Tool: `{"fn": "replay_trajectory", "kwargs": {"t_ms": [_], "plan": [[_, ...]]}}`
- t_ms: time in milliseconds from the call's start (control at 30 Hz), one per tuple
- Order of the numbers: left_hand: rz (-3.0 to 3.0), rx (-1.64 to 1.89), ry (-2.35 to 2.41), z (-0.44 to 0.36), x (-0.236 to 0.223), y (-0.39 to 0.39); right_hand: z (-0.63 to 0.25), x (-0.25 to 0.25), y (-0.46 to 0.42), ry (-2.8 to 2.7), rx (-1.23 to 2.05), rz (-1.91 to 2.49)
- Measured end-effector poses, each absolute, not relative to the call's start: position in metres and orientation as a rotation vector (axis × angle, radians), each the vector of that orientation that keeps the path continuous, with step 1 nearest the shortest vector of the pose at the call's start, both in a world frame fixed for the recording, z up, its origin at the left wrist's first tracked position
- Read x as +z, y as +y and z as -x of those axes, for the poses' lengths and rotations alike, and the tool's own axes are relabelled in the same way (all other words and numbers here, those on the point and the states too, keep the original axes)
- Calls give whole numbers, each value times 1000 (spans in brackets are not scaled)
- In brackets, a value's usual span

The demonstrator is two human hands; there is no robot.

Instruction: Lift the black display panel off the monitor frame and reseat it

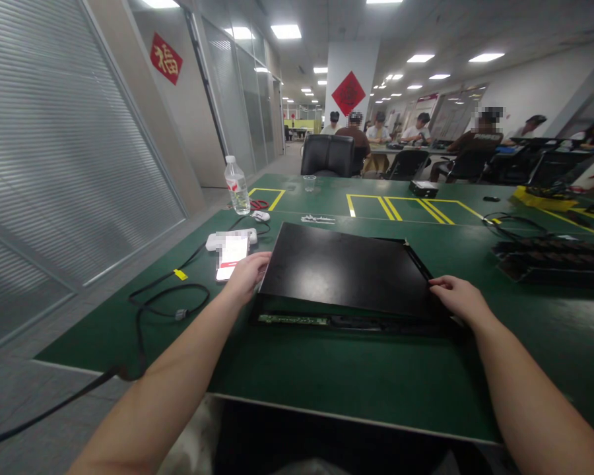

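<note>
The black panel (pixel 346 264) lies at frame centre above the worktop (pixel 327 376), tilted and not seated in the black frame (pixel 418 257); the circuit strip (pixel 293 320) is exposed. The left hand (pixel 250 274) pinches the panel's left edge. The right hand (pixel 458 297) touches the right edge; its grip cannot be told. The panel hides the frame's interior; the dark near rim is probably continuous.

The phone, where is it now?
In the head view, the phone lies on the left of the green table, beside the left hand.
</note>
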State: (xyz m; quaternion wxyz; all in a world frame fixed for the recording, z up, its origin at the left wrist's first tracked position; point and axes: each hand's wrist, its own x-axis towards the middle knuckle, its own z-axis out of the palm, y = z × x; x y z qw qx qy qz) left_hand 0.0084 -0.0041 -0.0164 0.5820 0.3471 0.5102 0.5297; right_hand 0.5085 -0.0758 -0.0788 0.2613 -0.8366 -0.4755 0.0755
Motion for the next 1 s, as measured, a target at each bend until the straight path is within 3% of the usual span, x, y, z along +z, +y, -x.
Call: {"fn": "replay_trajectory", "kwargs": {"t_ms": [1000], "plan": [[-950, 1398, 940, -12, -12, -13, -511, -81, -70, -1081, 277, 2210]]}}
